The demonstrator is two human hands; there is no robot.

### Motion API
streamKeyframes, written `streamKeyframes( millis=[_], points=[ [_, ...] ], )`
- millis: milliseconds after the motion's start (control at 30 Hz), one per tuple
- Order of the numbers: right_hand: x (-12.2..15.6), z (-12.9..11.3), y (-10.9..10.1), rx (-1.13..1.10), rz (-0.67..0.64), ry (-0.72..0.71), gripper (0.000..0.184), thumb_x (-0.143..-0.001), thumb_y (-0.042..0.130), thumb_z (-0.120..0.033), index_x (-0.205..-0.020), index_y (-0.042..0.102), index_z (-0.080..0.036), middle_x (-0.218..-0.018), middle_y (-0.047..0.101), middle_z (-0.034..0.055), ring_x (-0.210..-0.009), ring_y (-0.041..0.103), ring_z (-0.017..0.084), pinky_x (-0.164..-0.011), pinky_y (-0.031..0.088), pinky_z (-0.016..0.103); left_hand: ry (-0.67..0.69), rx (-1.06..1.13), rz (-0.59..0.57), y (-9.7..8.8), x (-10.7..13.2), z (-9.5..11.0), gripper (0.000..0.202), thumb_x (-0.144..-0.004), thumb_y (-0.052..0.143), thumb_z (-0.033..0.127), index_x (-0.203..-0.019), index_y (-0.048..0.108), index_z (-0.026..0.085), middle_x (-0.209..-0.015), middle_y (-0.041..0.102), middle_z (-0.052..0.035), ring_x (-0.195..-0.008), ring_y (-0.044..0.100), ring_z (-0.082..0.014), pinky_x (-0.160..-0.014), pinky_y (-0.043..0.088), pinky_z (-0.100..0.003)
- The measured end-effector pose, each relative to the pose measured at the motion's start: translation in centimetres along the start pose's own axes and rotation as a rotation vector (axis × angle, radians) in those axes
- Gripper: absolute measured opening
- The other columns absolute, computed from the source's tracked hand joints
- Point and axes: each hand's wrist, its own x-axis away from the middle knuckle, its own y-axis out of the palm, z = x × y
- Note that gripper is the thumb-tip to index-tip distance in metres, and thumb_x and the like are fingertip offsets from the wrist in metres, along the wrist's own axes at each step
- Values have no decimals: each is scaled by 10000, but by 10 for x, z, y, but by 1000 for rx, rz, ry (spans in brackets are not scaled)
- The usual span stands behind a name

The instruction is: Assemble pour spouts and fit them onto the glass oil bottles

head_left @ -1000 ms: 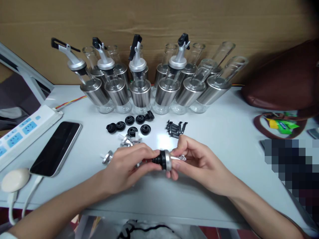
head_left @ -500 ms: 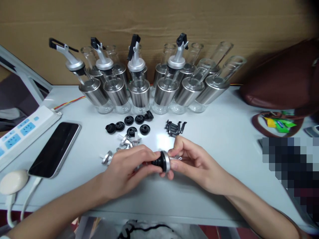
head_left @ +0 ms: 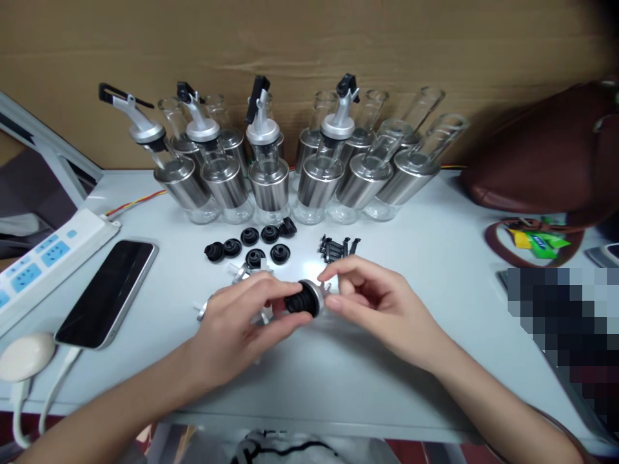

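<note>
My left hand pinches a pourer spout by its ribbed black rubber stopper, between thumb and fingers. The stopper is seated against the spout's silver collar. At the spout's silver end, the thumb and index finger of my right hand close around it from the right; its other fingers are curled. Loose silver spouts lie behind and beside my left hand, partly covered by it. Several black rubber stoppers rest beyond, and small black levers lie beyond my right hand.
Glass bottles with steel sleeves line the back, some topped with pourers. On the left are a power strip, a phone and a white charger. A brown bag and green packets are on the right.
The held spout has turned, its stopper end facing more toward me, and shifted slightly left and up. My right fingers have drawn out from beneath the collar.
</note>
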Motion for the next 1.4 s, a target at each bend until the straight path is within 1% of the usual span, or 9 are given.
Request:
streamKeyframes(
  millis=[100,167,333,600,733,867,1000,1233,1400],
  points=[
    [2,-1,3,-72,-152,68,306,-857,606,-324,-1136,566,-204,-642,485,-41,-559,430,100,-534,336,229,0,6,-38,3,0,0,149,-892,592,264,-1010,574,173,-743,649,-14,-627,607,-101,-535,478,-175],
    [3,-1,5,-61,-191,82,306,-870,582,-325,-1149,560,-200,-690,545,-15,-600,487,116,-570,369,244,11,36,-96,5,1,1,147,-920,543,234,-1048,566,166,-772,647,-15,-665,613,-94,-591,489,-166],
    [4,0,5,-78,-184,63,253,-880,550,-289,-1118,549,-202,-695,520,-21,-618,501,117,-614,406,247,41,75,-118,6,2,1,183,-919,500,150,-1101,514,169,-873,619,-28,-763,592,-104,-702,497,-190],
    [4,-3,4,-126,-200,44,248,-842,570,-223,-1081,505,-215,-785,542,-11,-686,518,114,-680,417,240,145,-97,-193,9,6,-5,104,-915,473,124,-976,504,203,-895,481,-9,-733,522,-100,-647,474,-193],
    [5,-3,3,-105,-207,58,242,-854,548,-232,-1088,497,-205,-823,569,10,-710,531,122,-671,411,245,165,-67,-162,9,5,-5,114,-904,495,106,-976,506,193,-914,458,-11,-761,514,-94,-680,478,-178],
    [8,-4,2,-180,-271,110,239,-868,497,-244,-1098,461,-191,-773,588,11,-651,564,120,-608,418,239,85,167,-164,9,4,-3,260,-882,534,104,-1111,470,208,-942,477,-25,-842,522,-116,-757,496,-204],
    [9,-6,4,-198,-320,177,319,-777,520,-178,-1077,418,-213,-752,583,-2,-584,555,117,-522,379,217,-129,489,-164,13,8,-1,430,-902,485,113,-1270,328,268,-973,477,-24,-819,556,-107,-754,525,-225],
    [10,-11,7,-69,-309,142,318,-742,468,-136,-1046,442,-223,-755,507,-14,-639,467,106,-521,332,199,-229,536,-253,15,11,1,493,-882,528,109,-1273,306,308,-928,563,10,-787,593,-86,-715,515,-181],
    [12,-11,8,-45,-299,150,305,-734,480,-122,-1009,415,-237,-744,519,-20,-680,510,121,-533,351,194,-274,515,-267,15,13,3,496,-876,533,141,-1273,291,314,-903,582,9,-775,593,-106,-698,518,-212]
  ],
)
